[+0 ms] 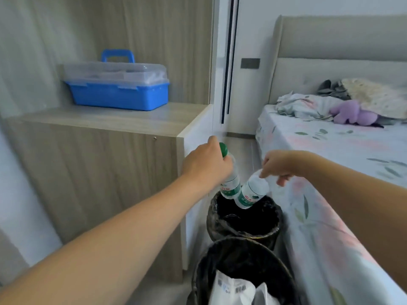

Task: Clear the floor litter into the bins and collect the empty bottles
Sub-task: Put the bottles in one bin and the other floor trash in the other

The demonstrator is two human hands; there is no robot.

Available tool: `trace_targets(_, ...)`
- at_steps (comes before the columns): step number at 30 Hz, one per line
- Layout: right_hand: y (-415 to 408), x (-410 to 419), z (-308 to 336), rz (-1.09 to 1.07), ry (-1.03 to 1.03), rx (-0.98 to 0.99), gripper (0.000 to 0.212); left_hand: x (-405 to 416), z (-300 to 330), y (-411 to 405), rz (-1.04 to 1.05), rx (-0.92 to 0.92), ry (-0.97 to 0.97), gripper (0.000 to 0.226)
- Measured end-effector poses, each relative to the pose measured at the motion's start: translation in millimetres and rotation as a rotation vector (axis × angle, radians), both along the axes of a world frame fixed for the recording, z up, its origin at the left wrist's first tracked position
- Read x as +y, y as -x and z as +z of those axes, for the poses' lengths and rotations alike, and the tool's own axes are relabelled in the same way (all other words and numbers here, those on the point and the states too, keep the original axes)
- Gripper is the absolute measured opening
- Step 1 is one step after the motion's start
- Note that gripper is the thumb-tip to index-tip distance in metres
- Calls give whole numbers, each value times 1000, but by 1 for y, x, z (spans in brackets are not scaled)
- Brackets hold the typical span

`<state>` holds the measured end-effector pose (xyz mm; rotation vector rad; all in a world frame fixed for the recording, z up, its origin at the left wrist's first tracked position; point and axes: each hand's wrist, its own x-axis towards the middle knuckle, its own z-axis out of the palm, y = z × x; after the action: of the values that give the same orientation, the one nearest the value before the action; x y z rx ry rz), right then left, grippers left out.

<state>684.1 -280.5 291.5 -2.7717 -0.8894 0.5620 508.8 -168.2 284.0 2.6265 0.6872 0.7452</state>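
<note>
My left hand (206,166) grips the neck of a clear bottle with a green cap and green label (231,186), its base over the rim of the far black-lined bin (220,225). My right hand (278,165) pinches the top of a second clear bottle (251,193), tilted with its base dipping into the same bin's mouth. The two bottles sit side by side, nearly touching. A nearer black-lined bin (204,260) at the bottom holds white plastic packaging (231,289).
A wooden cabinet (99,172) stands to the left with a blue toolbox (117,86) on top. A bed (330,172) with a floral sheet runs along the right, close to both bins. A narrow strip of floor (242,146) lies beyond.
</note>
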Motion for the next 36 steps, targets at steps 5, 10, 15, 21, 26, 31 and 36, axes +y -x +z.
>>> trace_targets(5, -37, -8, -41, 99, -9, -171, 26, 5, -33, -65, -12, 105, -2, 23)
trace_targets(10, -79, 12, -102, 103, 55, -154, 23, 23, -79, -112, -25, 252, 47, 16)
trace_targets(15, -109, 41, -163, 114, 38, -191, 26, 40, -125, -149, -18, 415, 87, 7)
trace_targets(21, -131, 65, -219, 98, 28, -142, 21, 55, -185, -194, -72, 576, 45, 9)
trace_targets(26, -140, 78, -252, 136, 31, -174, 20, 67, -224, -223, -97, 650, 3, 8)
trace_targets(31, -144, 76, -273, 110, 11, -144, 24, 72, -247, -236, -101, 664, 22, 5)
trace_targets(36, -143, 72, -288, 75, -1, -153, 31, 74, -265, -237, -122, 673, 2, 7)
